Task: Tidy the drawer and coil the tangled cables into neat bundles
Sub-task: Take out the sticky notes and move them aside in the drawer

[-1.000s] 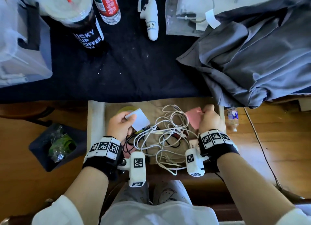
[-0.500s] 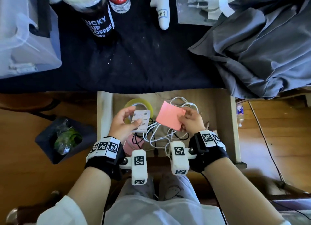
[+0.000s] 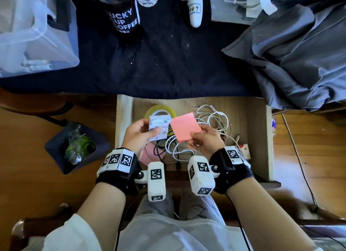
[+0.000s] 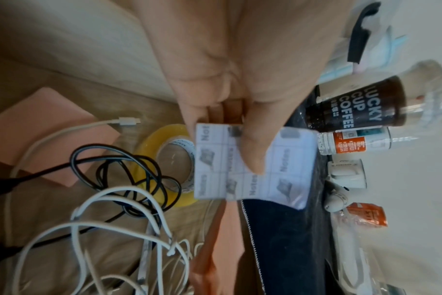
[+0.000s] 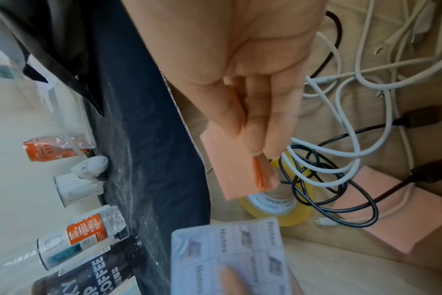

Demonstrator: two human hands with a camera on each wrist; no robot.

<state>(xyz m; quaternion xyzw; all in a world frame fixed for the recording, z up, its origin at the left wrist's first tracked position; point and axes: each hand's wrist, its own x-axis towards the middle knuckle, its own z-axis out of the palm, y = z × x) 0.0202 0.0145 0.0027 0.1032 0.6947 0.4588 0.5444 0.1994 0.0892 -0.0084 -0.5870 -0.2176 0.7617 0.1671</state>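
Two hands hold note pads above an open drawer (image 3: pixel 261 138) of tangled cables.

At centre frame, the left hand (image 3: pixel 137 133) pinches a white pad of printed notes (image 3: pixel 159 127); the right hand (image 3: pixel 205 139) grips a pink sticky-note pad (image 3: pixel 184 126) beside it. Below them in the drawer lie white cables (image 3: pixel 215 119), a black cable (image 4: pixel 129 171), a yellow tape roll (image 4: pixel 164 161) and a second pink pad (image 5: pixel 401 211). A coffee cup (image 3: pixel 122 20) stands on the dark tabletop (image 3: pixel 168 63), upper frame.
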